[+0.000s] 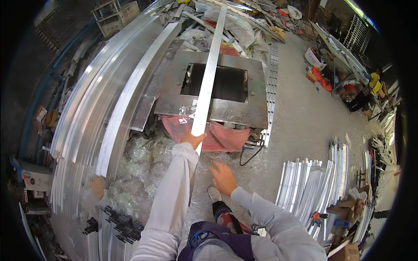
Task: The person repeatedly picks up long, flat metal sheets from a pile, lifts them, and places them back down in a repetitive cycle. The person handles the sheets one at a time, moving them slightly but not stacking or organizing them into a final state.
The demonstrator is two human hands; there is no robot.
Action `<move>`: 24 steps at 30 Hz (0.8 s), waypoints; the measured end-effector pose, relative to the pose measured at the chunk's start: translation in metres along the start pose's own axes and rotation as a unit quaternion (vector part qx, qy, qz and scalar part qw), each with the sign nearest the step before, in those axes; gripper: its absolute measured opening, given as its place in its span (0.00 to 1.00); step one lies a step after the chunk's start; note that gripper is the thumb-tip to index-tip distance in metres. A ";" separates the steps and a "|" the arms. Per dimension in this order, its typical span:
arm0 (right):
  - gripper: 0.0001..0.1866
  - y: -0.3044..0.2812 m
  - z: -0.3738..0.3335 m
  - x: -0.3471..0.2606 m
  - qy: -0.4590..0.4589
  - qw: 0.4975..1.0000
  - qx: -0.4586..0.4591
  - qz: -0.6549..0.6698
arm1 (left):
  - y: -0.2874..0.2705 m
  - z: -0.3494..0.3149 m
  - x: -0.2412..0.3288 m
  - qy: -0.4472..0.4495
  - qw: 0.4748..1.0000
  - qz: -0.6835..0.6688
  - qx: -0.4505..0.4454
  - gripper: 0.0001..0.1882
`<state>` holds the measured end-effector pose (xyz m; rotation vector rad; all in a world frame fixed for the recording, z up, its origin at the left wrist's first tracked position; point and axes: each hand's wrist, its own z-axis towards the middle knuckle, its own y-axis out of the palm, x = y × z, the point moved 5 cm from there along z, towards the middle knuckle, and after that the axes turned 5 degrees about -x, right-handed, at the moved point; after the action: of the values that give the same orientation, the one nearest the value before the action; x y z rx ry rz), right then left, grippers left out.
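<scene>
A long, flat silver metal bar stretches away from me across a grey metal bench with a dark rectangular opening. Near its close end, my left hand is wrapped round the bar's left edge. My right hand hovers to the right of the bar, apart from it, fingers spread and nothing in them. Red-pink sheeting hangs below the front of the bench.
Long silver profiles lie stacked at the left, with crumpled clear plastic beside them. Bundles of shorter profiles stand at the lower right. Scrap and bags heap behind the bench. A person in yellow and black is at the far right.
</scene>
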<state>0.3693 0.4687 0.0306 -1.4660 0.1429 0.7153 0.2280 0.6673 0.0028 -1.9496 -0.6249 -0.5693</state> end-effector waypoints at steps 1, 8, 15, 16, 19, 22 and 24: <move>0.22 -0.001 -0.018 0.014 0.036 0.999 -0.006 0.017 | 0.004 0.001 0.037 0.039 0.998 -0.023 -0.042 0.38; 0.26 0.045 -0.016 0.047 0.209 0.934 0.030 0.289 | 0.018 -0.042 -0.019 0.103 0.990 -0.089 -0.044 0.31; 0.40 0.064 0.044 0.031 0.271 0.905 0.143 0.296 | 0.074 -0.271 -0.183 -0.086 0.989 -0.095 -0.079 0.39; 0.43 0.073 0.043 0.018 0.284 0.888 0.143 0.333 | 0.082 -0.315 -0.204 -0.094 0.986 -0.107 -0.081 0.39; 0.49 0.115 0.013 -0.041 0.256 0.838 0.115 0.467 | 0.142 -0.445 -0.321 -0.121 0.970 -0.167 -0.125 0.46; 0.47 0.161 -0.076 -0.088 0.280 0.828 0.049 0.483 | 0.170 -0.577 -0.361 -0.196 0.931 -0.235 -0.199 0.45; 0.45 0.185 -0.145 -0.135 0.289 0.807 0.014 0.515 | 0.212 -0.650 -0.428 -0.209 0.915 -0.279 -0.203 0.34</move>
<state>0.2153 0.2748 -0.0789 -1.4759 1.5071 1.0718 -0.0422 -0.0805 -0.1335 -2.3069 -1.4639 -0.6681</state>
